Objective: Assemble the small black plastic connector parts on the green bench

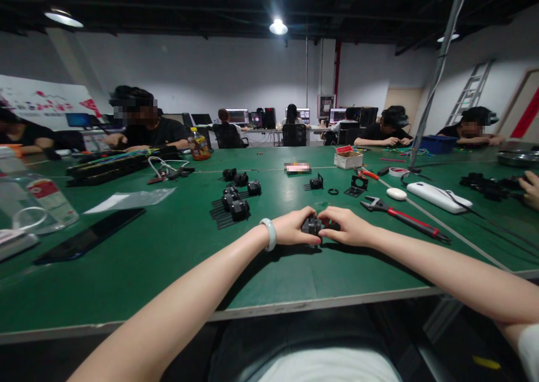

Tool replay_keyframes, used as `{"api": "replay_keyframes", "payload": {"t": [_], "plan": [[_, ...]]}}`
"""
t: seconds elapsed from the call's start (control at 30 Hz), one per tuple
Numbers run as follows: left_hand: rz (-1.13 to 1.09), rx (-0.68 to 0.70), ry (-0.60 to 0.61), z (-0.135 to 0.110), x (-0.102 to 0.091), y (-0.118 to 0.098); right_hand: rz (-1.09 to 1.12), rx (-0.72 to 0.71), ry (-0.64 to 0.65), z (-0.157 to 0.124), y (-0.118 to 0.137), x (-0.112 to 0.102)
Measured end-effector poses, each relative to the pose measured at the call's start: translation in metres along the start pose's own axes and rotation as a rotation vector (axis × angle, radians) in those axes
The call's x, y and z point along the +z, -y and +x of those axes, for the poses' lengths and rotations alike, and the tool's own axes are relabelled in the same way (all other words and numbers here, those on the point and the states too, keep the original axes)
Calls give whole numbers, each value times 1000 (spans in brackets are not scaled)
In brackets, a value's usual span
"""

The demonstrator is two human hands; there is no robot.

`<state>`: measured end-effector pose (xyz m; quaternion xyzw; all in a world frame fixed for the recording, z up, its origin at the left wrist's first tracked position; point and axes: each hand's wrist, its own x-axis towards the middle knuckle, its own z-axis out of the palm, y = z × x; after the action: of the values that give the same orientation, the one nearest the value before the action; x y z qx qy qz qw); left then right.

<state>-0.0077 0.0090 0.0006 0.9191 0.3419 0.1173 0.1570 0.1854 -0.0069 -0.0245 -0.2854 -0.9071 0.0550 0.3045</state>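
Observation:
Both my hands meet around a small black part (312,226) just above the green table. My left hand (295,227), with a pale bangle at the wrist, grips its left side between thumb and fingers. From the right, my right hand (340,224) pinches the same part. Its exact kind is partly hidden by my fingers. Left of my hands lies a group of similar black parts (233,205) with thin prongs. Beyond my hands are another black part (315,182), a black ring (333,191) and a black bracket with a round hole (357,184).
An adjustable wrench (406,219) with red-black handle and a white power strip (438,196) lie to the right. A phone-like dark slab (90,236), a plastic bag (130,199) and a clear bottle (46,194) are at left. A small box (348,158) stands farther back. Other people sit around.

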Motion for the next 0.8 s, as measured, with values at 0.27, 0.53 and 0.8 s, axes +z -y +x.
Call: {"api": "replay_keyframes", "payload": {"t": [0.27, 0.53, 0.8], "plan": [[14, 15, 16, 1, -1, 0, -1, 22, 13, 1, 0, 0], [12, 11, 14, 1, -1, 0, -15, 20, 0, 0, 0, -1], [-17, 17, 12, 0, -2, -2, 22, -36, -73, 0, 2, -2]]}}
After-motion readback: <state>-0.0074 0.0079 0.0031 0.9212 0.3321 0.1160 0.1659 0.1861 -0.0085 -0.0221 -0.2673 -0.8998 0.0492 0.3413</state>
